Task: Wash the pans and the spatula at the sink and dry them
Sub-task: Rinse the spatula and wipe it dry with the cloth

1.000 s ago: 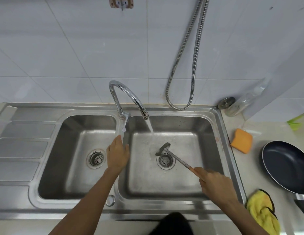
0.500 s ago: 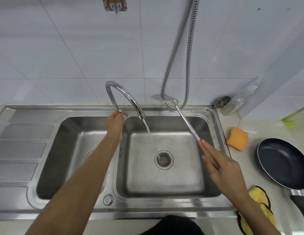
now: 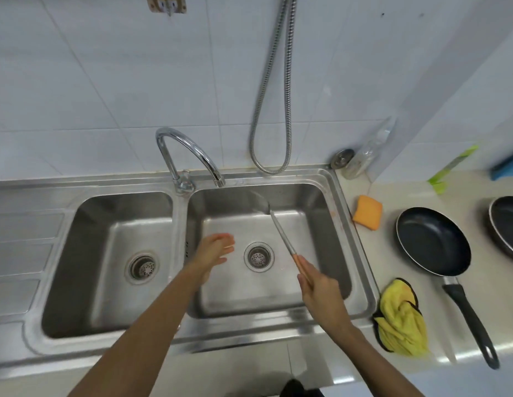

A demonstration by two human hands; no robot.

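Nearest, right hand (image 3: pixel 321 290) over the front right part of the right basin, fingers and thumb curled together round the wooden grip of the spatula (image 3: pixel 281 233). Metal shaft slanting up and away to the left, blade blurred against the basin's back wall, below and right of the spout. A little further in, left hand (image 3: pixel 213 252) over the left side of the same basin, holding nothing, fingers close together and loosely bent, tips smeared by motion. Between the two hands, round drain (image 3: pixel 258 257) in the basin floor. On the counter just right of the sink (image 3: pixel 278 325), crumpled yellow cloth (image 3: pixel 401 319) beside the front corner of the rim. Beyond the cloth, dark frying pan (image 3: pixel 432 242) flat on its base, black handle pointing back toward the counter's front edge, passing close by the cloth. Further right, second pan (image 3: pixel 507 224), cut off by the frame edge, near the first but apart from it. Orange sponge (image 3: pixel 367 212) between the sink's right rim and the frying pan. Ribbed draining board (image 3: pixel 20 239) at far left, beside the left basin. At the back, curved chrome faucet (image 3: pixel 189 150) rooted on the divider, spout over the right basin's rear edge. Looped metal hose (image 3: pixel 278 110) hanging down the tiled wall. In the counter's back corner, clear bottle (image 3: pixel 369 150) and small round metal lid (image 3: pixel 342 158).
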